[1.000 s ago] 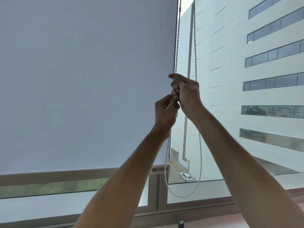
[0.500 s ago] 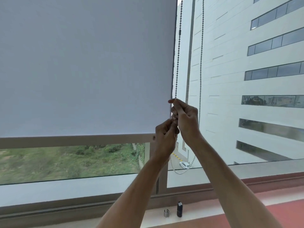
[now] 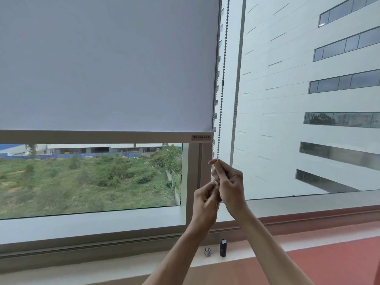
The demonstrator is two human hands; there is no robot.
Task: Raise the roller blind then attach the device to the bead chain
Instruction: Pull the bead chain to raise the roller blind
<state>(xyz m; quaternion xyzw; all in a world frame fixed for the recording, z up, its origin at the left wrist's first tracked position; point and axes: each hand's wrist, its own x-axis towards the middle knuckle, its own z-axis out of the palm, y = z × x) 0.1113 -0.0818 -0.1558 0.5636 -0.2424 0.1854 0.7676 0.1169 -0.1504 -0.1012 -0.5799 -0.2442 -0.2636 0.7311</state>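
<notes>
Both hands are bunched together right at the edge of the window frame. The right hand is the higher one, its grip pinching the silver-grey metal bead chain between thumb and fingertip, with the chain running straight up from there alongside the blind's edge. The left hand sits just under it, touching it, fingers curled in around the same chain lower down, though exactly how it's pinched is hidden behind the knuckles.

The pale grey fabric roller blind hangs roughly halfway down the pane, its flat bottom bar level, with green scrubland showing through the glass below it.

Down on the white window sill stands a small black cylindrical device, upright, and just beside it on the left a little silver metal clip. Both are well below the hands, nobody touching them.
</notes>
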